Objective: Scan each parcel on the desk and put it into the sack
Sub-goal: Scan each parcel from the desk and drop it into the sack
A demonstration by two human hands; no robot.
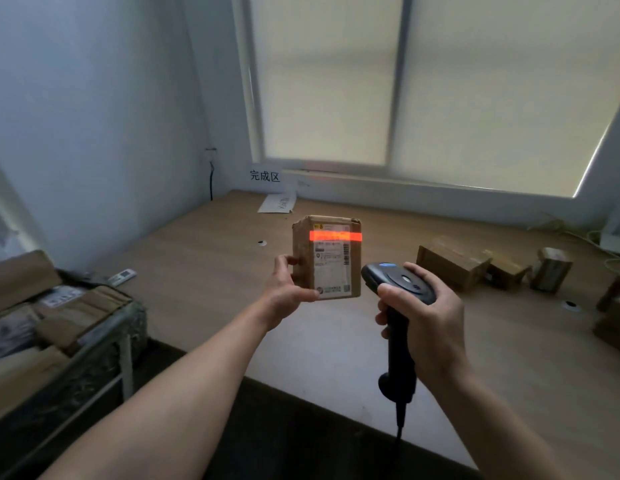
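Note:
My left hand (pixel 287 289) holds a small brown cardboard parcel (pixel 327 258) upright above the wooden desk (pixel 204 271), its white label facing me. A red scan line crosses the top of the label. My right hand (pixel 422 310) grips a black barcode scanner (pixel 395 285), whose head points at the parcel from just to its right. At the left edge, below desk height, is the sack (pixel 104 341) on a metal frame, with several parcels inside. Several more brown parcels (pixel 454 263) lie on the desk at the right.
A white paper (pixel 277 203) lies at the back of the desk under a wall sign with Chinese characters (pixel 265 175). A remote control (pixel 121 276) rests at the desk's left edge. Behind the desk is a blinded window (pixel 422 88). Cables (pixel 578 233) run along the far right.

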